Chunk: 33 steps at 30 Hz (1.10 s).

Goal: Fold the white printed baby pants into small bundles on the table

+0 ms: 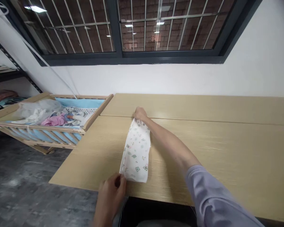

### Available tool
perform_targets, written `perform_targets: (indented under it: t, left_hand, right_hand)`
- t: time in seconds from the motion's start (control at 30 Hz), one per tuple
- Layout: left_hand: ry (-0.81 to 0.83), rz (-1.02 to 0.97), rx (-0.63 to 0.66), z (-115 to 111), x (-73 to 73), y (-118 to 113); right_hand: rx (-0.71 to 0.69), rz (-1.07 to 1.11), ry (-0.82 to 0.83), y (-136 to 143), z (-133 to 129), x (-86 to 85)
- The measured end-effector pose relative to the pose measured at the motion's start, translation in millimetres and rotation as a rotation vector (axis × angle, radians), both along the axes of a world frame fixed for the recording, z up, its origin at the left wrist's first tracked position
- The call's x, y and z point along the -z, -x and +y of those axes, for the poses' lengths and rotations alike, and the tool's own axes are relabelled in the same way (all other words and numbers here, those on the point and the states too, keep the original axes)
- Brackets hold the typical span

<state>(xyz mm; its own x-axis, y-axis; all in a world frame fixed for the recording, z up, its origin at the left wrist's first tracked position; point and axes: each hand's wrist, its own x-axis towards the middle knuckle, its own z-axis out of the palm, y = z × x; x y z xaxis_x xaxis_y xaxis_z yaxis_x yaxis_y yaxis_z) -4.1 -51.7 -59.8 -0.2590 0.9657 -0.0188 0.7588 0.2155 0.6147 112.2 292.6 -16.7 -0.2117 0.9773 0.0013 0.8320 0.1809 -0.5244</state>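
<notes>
A folded white cloth (136, 151) with a small green and pink print lies lengthwise on the wooden table (203, 151). At its near left corner, my left hand (111, 192) pinches the edge between thumb and fingers. My right hand (140, 113) reaches across to the far end, its fingers closed on the cloth's top edge; the fingertips are partly hidden. Between the two hands the cloth stretches fairly flat, its left edge straight and its right edge slightly wavy.
Left of the table stands a wooden crib (68, 129) with blue lining, holding crumpled clothes and a pink garment (54, 120). A dark shelf rack (16, 74) with fabrics is at far left. Behind the table are a white wall and a barred window (121, 58).
</notes>
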Motion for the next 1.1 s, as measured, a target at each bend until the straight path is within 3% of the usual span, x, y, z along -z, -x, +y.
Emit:
perform_targets:
  t: [0.07, 0.13, 0.2, 0.27, 0.37, 0.47, 0.57, 0.77, 0.87, 0.97, 1.1]
  left_hand:
    - [-0.080, 0.176, -0.079, -6, -1.9, -3]
    - [-0.279, 0.317, -0.097, -13, -3.2, -6]
    - [-0.503, 0.394, 0.026, -22, -0.4, -13]
    - [-0.620, 0.457, 0.188, -30, 8.7, -22]
    - [-0.595, 0.601, 0.231, -40, 32.6, -38]
    - [-0.525, 0.713, 0.187, -48, 54.6, -49]
    - [-0.503, 0.766, 0.210, -52, 60.4, -51]
    - [-0.520, 0.830, 0.257, -49, 49.7, -45]
    - [-0.527, 0.833, 0.247, -50, 49.5, -47]
    - [-0.521, 0.798, 0.232, -51, 48.8, -50]
    - [-0.491, 0.645, 0.208, -47, 38.7, -37]
  right_hand:
    - [-0.018, -0.011, -0.041, 3, -10, -1.4]
    - [-0.110, -0.010, -0.157, 2, -28, -3.2]
    - [-0.338, 0.000, -0.288, 0, -58, -2.6]
    - [-0.662, 0.003, -0.335, -5, -99, 2.8]
    - [-1.062, -0.012, -0.246, -15, -167, 20.2]
    - [-1.219, -0.029, -0.188, -27, -205, 41.2]
    - [-1.174, -0.073, -0.172, -33, -186, 57.1]
    - [-0.737, -0.229, -0.155, -39, -45, 67.8]
    - [-0.638, -0.300, -0.186, -42, 2, 66.9]
    - [-0.652, -0.313, -0.209, -41, 10, 64.1]
    - [-0.631, -0.149, -0.337, -44, -35, 45.8]
